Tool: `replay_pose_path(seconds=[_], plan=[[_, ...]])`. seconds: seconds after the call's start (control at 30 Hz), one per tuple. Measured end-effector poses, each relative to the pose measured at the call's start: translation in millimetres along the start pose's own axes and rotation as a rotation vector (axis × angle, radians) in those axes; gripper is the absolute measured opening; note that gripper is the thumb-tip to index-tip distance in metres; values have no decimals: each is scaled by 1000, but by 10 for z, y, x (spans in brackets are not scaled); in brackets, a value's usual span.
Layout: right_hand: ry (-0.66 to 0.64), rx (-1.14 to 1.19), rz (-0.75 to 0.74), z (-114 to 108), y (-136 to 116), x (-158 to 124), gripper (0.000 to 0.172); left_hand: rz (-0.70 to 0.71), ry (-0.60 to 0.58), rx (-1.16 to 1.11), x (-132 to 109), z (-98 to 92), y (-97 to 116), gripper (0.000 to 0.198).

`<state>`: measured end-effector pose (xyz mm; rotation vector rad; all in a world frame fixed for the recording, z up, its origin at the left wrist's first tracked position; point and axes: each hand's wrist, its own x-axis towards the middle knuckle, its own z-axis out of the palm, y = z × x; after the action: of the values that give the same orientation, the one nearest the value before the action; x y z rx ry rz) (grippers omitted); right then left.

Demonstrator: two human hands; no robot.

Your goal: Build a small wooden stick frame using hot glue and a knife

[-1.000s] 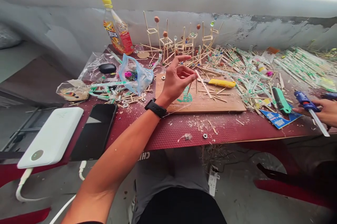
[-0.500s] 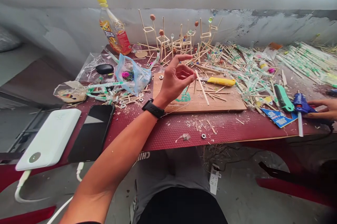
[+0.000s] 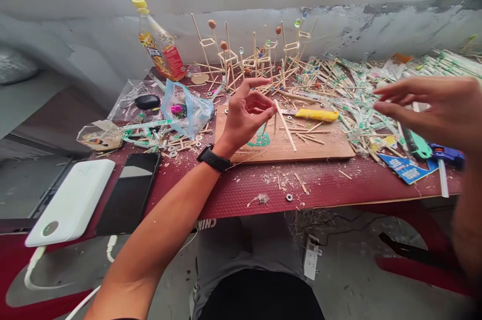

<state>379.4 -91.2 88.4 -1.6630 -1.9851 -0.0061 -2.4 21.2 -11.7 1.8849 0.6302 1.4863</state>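
Above a wooden board (image 3: 327, 148), my left hand (image 3: 244, 117) pinches thin wooden sticks (image 3: 286, 129) between thumb and fingertips. They meet at the fingertips and slant downward; how they are joined is hidden. My right hand (image 3: 433, 109), slightly blurred, is raised over the right side of the table, thumb and fingers apart with nothing between them. Below it lies a blue glue gun (image 3: 448, 154) with a clear glue stick poking out. A yellow utility knife (image 3: 317, 115) and several cut sticks (image 3: 311, 138) rest on the board.
Stick frames with small balls (image 3: 259, 51) stand along the wall. A drink bottle (image 3: 160, 44), a plastic bag (image 3: 186, 109), a power bank (image 3: 71, 199) and a phone (image 3: 128, 194) are at left. Loose sticks and wrappers (image 3: 361, 104) cover the right, near a green-handled tool (image 3: 417, 143).
My right hand has let go of the glue gun, rising and moving left above it. My left hand keeps its pinch on the sticks. The view has shifted slightly.
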Motion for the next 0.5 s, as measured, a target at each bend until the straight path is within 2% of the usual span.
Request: replay_pose_path(seconds=[0.03, 0.1, 0.17, 0.27, 0.37, 0.43, 0.5], plan=[[22, 98, -139, 130, -375, 120, 32, -3, 3, 1, -4, -6, 4, 54], [-24, 270, -284, 390, -935, 341, 32, -27, 7, 22, -15, -20, 23, 55], [-50, 345, -392, 635, -1227, 519, 34, -46, 6, 49, -28, -33, 43, 56], [-87, 306, -533, 956, -1299, 674, 27, -22, 12, 39, -42, -39, 44, 55], [-34, 295, -549, 1205, -1186, 695, 23, 45, 18, 9, -44, -27, 3, 54], [43, 402, -543, 1323, -1107, 665, 22, 90, 10, 22, -40, -18, -32, 55], [48, 511, -504, 1403, -1054, 631, 19, 126, 0, 46, -35, -16, -63, 57]])
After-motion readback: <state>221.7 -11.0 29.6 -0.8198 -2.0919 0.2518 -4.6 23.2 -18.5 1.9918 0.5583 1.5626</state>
